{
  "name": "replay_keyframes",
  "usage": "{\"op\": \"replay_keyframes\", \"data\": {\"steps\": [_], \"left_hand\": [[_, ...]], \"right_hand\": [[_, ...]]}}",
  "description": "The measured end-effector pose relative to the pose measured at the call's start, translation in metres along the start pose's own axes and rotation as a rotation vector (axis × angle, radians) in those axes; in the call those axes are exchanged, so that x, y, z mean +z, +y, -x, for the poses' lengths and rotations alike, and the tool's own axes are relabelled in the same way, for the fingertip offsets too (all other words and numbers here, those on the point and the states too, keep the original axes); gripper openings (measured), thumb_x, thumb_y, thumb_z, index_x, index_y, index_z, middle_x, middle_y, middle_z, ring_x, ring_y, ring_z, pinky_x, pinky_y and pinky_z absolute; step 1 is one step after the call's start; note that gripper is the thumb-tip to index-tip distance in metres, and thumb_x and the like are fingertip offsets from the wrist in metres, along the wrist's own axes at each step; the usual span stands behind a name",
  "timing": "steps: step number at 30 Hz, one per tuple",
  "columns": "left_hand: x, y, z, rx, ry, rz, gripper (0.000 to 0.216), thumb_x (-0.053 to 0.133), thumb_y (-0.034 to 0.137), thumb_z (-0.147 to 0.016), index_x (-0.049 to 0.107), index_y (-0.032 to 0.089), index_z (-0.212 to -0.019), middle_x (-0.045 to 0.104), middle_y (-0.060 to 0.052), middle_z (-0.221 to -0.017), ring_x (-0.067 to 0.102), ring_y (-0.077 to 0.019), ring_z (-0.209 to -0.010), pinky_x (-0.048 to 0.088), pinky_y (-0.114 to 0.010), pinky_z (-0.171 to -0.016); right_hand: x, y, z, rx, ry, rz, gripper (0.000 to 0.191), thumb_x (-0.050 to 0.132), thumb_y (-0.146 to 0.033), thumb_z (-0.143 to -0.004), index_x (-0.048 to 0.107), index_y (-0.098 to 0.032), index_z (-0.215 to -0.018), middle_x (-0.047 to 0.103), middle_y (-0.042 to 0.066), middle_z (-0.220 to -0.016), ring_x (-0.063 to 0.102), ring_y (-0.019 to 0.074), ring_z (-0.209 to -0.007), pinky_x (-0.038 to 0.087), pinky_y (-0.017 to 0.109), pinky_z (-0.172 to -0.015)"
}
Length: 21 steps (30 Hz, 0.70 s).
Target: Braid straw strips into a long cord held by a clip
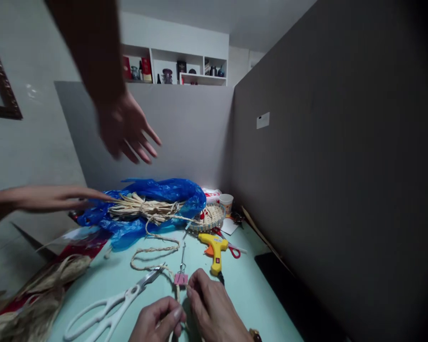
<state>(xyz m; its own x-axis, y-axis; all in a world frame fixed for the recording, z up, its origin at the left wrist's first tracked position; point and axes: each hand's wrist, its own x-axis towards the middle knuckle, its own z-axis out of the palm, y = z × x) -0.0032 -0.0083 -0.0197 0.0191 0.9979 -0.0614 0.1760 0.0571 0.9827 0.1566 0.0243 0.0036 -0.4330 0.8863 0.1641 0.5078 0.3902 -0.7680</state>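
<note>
Near the front of the table, my left hand is closed on a braided straw cord. My right hand is beside it, fingertips pinched on a thin strand just below the pink binder clip. That clip grips the cord, and a metal hook runs up from its handles. Beyond it, the cord winds in loose curves toward a bundle of dry straw. White-handled scissors lie to the left of my hands, blades partly open, their tips close to the cord.
Another person's hand hangs over the table, and another hand reaches in from the left toward the straw. A blue plastic bag surrounds the bundle. A yellow glue gun, red-handled scissors, woven basket and paper cup stand right.
</note>
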Motion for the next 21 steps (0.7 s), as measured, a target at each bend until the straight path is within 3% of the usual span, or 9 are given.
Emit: {"op": "replay_keyframes", "data": {"steps": [3,7,12,21], "left_hand": [[0.002,-0.001,0.004,-0.106,-0.004,0.099,0.043,0.069,0.058,-0.069,0.065,0.015,-0.072,0.055,0.003,-0.054,0.030,-0.0056,-0.039,0.020,-0.021,-0.040],[0.004,0.005,0.009,-0.141,-0.013,0.214,0.041,0.072,0.053,-0.068,0.061,0.016,-0.080,0.057,0.004,-0.058,0.027,-0.0028,-0.040,0.016,-0.018,-0.040],[0.006,0.007,0.012,-0.135,0.057,0.357,0.044,0.072,0.043,-0.072,0.047,0.021,-0.102,0.059,0.007,-0.058,0.019,-0.0008,-0.037,0.012,-0.015,-0.038],[-0.001,0.012,0.013,-0.272,-0.012,0.496,0.031,0.075,0.032,-0.072,0.054,0.014,-0.087,0.061,0.002,-0.062,0.016,0.0017,-0.040,0.009,-0.014,-0.038]], "right_hand": [[-0.002,0.000,0.004,-0.023,0.030,-0.031,0.011,0.042,-0.024,-0.094,0.052,-0.019,-0.092,0.058,0.002,-0.076,0.052,0.0166,-0.072,0.033,0.025,-0.065],[-0.009,-0.002,0.005,0.024,0.017,-0.045,0.010,0.049,-0.023,-0.091,0.056,-0.018,-0.087,0.059,0.001,-0.075,0.052,0.0153,-0.072,0.033,0.024,-0.064],[-0.016,-0.007,0.003,0.036,-0.031,-0.077,0.016,0.047,-0.019,-0.091,0.055,-0.017,-0.077,0.061,0.000,-0.069,0.051,0.0123,-0.065,0.032,0.023,-0.061],[-0.019,-0.001,-0.001,0.068,-0.019,-0.099,0.014,0.048,-0.018,-0.088,0.057,-0.016,-0.078,0.060,0.000,-0.067,0.050,0.0110,-0.062,0.033,0.022,-0.059]]}}
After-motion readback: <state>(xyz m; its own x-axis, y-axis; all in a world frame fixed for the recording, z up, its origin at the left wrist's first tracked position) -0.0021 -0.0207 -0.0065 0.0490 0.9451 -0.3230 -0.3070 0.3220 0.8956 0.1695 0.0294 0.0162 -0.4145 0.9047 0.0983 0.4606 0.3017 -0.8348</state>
